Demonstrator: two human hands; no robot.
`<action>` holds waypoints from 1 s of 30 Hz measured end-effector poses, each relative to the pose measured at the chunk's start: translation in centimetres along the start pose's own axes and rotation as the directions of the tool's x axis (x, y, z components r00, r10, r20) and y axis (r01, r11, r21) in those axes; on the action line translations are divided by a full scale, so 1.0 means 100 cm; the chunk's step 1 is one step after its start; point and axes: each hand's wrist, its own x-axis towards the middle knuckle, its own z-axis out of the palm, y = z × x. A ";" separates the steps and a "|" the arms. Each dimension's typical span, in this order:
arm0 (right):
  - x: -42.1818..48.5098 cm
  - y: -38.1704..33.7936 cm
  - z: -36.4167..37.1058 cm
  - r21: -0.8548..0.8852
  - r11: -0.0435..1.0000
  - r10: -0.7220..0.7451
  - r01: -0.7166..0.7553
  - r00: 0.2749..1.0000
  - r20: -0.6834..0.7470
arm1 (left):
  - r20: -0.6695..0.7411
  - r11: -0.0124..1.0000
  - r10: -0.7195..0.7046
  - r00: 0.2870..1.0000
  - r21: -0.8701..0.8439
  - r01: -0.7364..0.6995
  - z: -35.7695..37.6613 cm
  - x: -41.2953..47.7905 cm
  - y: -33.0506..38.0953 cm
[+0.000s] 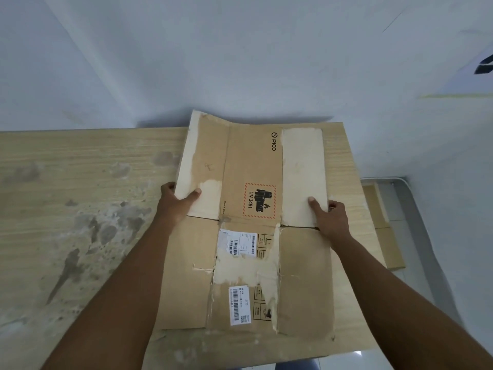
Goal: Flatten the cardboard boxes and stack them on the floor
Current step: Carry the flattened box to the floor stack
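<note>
— How far along are we?
— The cardboard box [250, 166] is lying flattened on the desk [80, 182]. I'm gripping its side edges with my left hand [177, 201] and right hand [329, 217]. Stacking it on the floor [426, 249] beside the desk is remaining.

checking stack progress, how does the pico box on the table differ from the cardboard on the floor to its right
The PICO box is gripped at its side flaps by the left hand and right hand; the cardboard on the floor lies untouched beside the table. The PICO box shows print, labels and torn pale patches; the cardboard on the floor looks plain. Both are brown and lie flat.
</note>
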 end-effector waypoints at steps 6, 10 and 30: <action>0.003 -0.007 -0.007 0.203 0.979 -0.003 -0.031 0.986 0.164 | 0.068 0.972 -0.062 0.996 -0.222 0.076 -0.010 0.011 0.002; 0.001 -0.008 -0.004 0.178 0.978 -0.147 0.107 0.962 0.229 | 0.130 0.997 0.079 0.988 -0.014 -0.078 -0.008 0.006 0.006; 0.004 0.092 -0.260 -0.066 0.971 -0.232 0.232 0.973 0.007 | 0.280 0.814 0.478 0.833 0.215 -0.540 0.183 -0.152 0.105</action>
